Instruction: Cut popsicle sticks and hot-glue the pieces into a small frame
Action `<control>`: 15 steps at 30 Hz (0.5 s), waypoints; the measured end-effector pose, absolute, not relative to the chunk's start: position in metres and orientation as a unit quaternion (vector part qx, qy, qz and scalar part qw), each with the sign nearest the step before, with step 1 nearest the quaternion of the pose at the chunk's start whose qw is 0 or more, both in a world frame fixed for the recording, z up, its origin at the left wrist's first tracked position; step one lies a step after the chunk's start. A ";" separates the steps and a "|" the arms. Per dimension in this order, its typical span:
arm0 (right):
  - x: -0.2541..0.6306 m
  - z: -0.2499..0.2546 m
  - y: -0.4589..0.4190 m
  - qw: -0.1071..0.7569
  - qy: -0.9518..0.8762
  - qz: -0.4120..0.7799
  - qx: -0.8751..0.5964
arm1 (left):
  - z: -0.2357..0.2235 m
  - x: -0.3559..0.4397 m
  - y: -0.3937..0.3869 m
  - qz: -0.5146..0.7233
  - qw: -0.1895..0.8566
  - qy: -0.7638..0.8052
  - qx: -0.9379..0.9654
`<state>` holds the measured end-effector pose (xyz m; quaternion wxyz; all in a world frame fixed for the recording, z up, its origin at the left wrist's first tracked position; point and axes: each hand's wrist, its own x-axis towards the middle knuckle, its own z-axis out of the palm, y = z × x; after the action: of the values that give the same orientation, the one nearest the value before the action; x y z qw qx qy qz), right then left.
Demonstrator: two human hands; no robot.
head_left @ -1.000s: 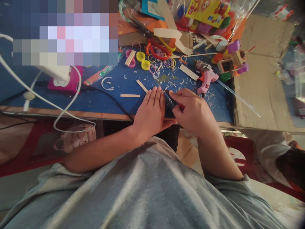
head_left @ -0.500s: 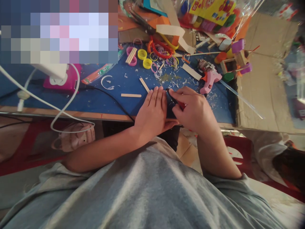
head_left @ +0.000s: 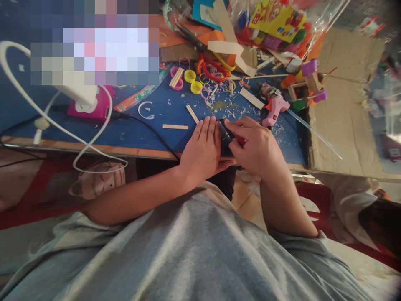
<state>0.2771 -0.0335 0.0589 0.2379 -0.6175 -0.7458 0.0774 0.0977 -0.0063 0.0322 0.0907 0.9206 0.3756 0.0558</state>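
Note:
My left hand (head_left: 203, 148) lies flat on the blue table (head_left: 140, 129), fingers stretched out together, pressing down on something hidden beneath it. My right hand (head_left: 253, 146) is closed around a thin dark tool with a red handle (head_left: 232, 133), its tip right beside my left fingertips. Two wooden sticks lie close by: one stick (head_left: 175, 126) to the left and another stick (head_left: 192, 113) just beyond my left fingers. White shavings are scattered around both hands.
A pink glue gun (head_left: 274, 108) lies to the right. Yellow rings (head_left: 189, 76), coloured bands and red scissors (head_left: 216, 69) sit at the back. A pink power strip (head_left: 90, 109) with white and black cables is on the left. Cardboard (head_left: 341, 113) flanks the table's right edge.
Both hands have stayed in place on the table; only the camera view has shifted slightly.

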 end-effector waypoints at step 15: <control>0.277 0.056 -0.035 0.232 -0.743 0.081 -0.623 | 0.027 0.096 -0.005 0.067 0.093 0.374 0.920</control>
<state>0.2765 -0.0350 0.0561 0.2319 -0.6229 -0.7428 0.0805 0.0964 -0.0054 0.0271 0.0929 0.9202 0.3743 0.0671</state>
